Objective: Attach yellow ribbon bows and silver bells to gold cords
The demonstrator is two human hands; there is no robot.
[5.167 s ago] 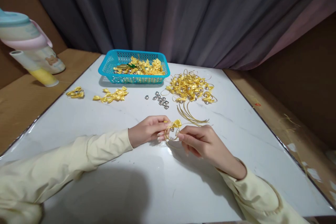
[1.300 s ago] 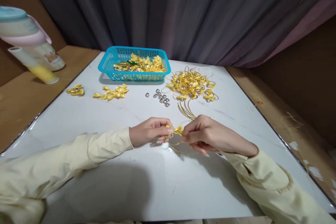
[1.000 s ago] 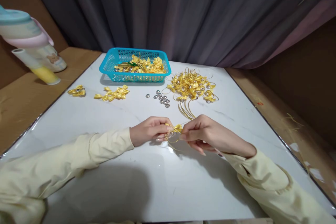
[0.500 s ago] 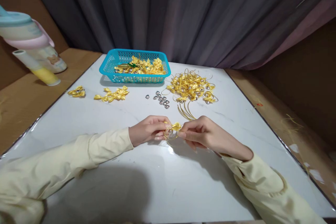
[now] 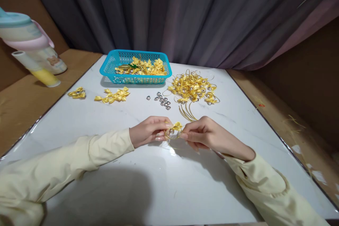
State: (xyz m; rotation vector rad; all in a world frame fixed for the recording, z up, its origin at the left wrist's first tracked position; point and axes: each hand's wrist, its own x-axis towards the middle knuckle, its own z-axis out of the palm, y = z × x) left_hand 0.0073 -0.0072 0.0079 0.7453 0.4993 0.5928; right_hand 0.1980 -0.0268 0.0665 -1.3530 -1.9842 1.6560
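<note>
Between my hands, a little above the white tabletop (image 5: 159,190), is a small yellow ribbon bow (image 5: 177,125). A silver bead (image 5: 172,131) hangs at it, with thin gold cord (image 5: 173,138) looped around. My left hand (image 5: 153,129) pinches the bow's left side between thumb and fingers. My right hand (image 5: 202,134) is closed too, thumb and forefinger pinching the gold cord at the right of the bow. The fingertips hide part of the bow and where the cord passes through.
A blue basket (image 5: 143,79) of yellow bows stands at the back. Nearer lie loose yellow bows (image 5: 116,95), silver beads (image 5: 162,100), cut gold cords (image 5: 187,113) and a heap of corded bows (image 5: 190,86). A bottle (image 5: 31,42) and a roll (image 5: 38,70) stand left.
My hands stay almost in place. The gold cord's loop below the bow has changed shape and now reaches across to my right fingertips.
</note>
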